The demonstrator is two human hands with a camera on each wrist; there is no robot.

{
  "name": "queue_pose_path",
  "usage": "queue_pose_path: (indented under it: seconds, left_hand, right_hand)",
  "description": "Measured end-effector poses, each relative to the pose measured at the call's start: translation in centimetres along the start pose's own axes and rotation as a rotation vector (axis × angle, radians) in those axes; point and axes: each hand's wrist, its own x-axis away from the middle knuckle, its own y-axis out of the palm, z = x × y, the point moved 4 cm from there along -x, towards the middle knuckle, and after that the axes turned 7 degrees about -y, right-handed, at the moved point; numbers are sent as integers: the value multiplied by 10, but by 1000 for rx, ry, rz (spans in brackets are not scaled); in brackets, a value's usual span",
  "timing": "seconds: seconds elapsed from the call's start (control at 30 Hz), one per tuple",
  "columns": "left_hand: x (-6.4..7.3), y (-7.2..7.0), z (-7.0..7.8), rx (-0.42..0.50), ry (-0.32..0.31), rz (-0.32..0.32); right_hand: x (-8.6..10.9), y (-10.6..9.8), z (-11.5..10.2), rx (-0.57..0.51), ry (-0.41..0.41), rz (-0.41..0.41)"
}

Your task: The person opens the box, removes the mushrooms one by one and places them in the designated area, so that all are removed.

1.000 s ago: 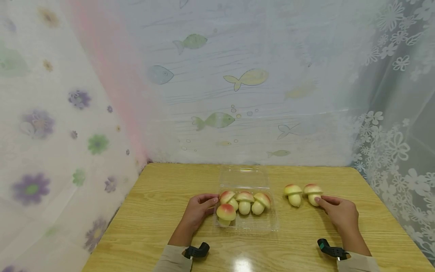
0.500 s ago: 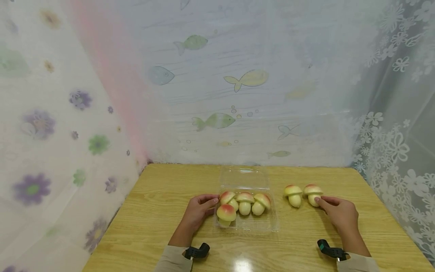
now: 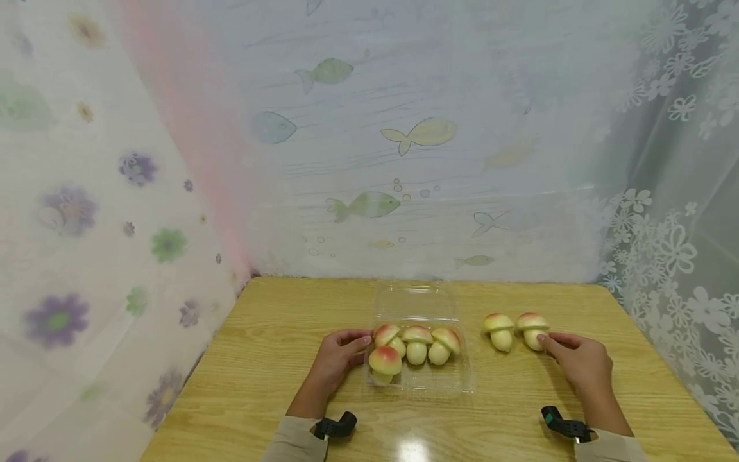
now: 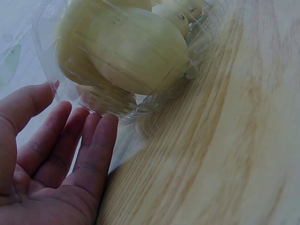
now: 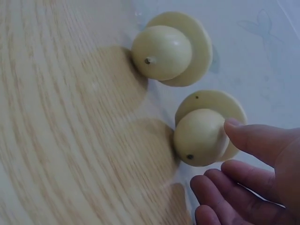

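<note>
A clear plastic clamshell box [image 3: 433, 382] stands on the table with its lid [image 3: 416, 301] tipped back. Several toy mushrooms with red-tinged caps lie inside, one of them [image 3: 385, 362] at the front left. My left hand [image 3: 335, 359] pinches the box's left rim, thumb [image 4: 37, 101] at the edge and fingers [image 4: 96, 145] against the outer wall. To the right of the box, two more mushrooms lie side by side. My right hand [image 3: 580, 366] holds the stem of the right one [image 3: 532, 330] between thumb [image 5: 253, 138] and index finger; the other mushroom [image 3: 499, 332] lies untouched.
The wooden table [image 3: 277, 314] ends at a fish-patterned curtain [image 3: 358, 160] along the back. Flower-patterned curtains hang at the left [image 3: 115, 256] and right [image 3: 670, 244]. A black wrist camera [image 3: 335, 425] is strapped at each sleeve.
</note>
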Motion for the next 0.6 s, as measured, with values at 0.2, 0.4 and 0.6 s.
queue_pose_path:
  seconds: [0.2,0.4,0.6]
  left_hand:
    - [0,0,0,17,-12,-2]
    - [0,-2,0,6,-1,1]
    - [-2,-1,-2,4,-9,11]
  right_hand:
    - [3,-5,-4,12,-31,21]
    - [7,-8,-21,53,-138,54]
    - [13,-9,-40,63,-212,55]
